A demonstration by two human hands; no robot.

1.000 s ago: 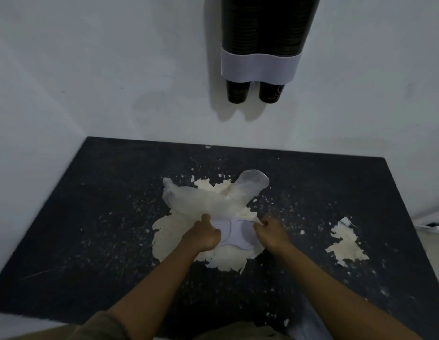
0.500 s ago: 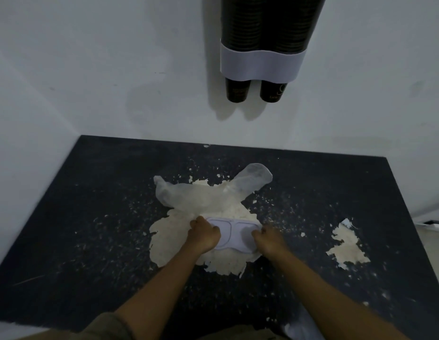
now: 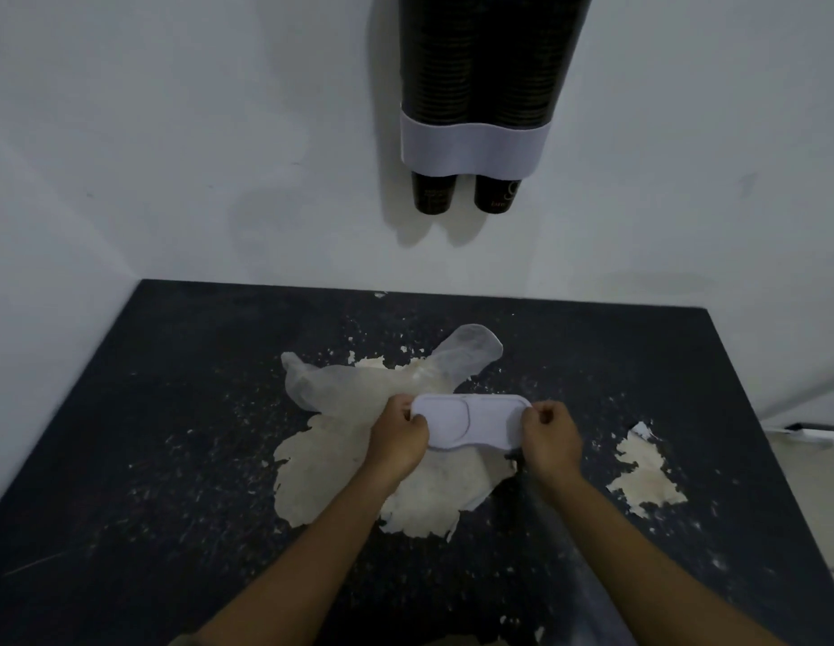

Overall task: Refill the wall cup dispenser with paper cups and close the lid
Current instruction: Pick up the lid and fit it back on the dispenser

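Lid, white plastic, oblong with two round moulded outlines (image 3: 471, 421), now held up off the tabletop between both hands; half a second back it lay lower, down on the pale patch, and a second back it was partly under the wrapper. Left hand (image 3: 399, 435) grips its left end, fingers curled round the edge, thumb side on top. Right hand (image 3: 550, 435) pinches the right end, fingertips together on the rim. Lid sits level, spanning the gap between the two sets of fingers, near side slightly lower.

Above and beyond the fingers, wall-mounted cup dispenser with dark twin tubes and a white band (image 3: 473, 144) looks packed with dark paper cups; two cup bottoms (image 3: 462, 193) poke out below the band. So refill looks done, lid-closing is the step in hand; top of dispenser is out of frame, can't tell its state.

Just beyond the fingers lies a crumpled clear plastic sleeve wrapper (image 3: 387, 370), empty. Beneath the hands, black tabletop (image 3: 182, 449) with peeled cream patches.
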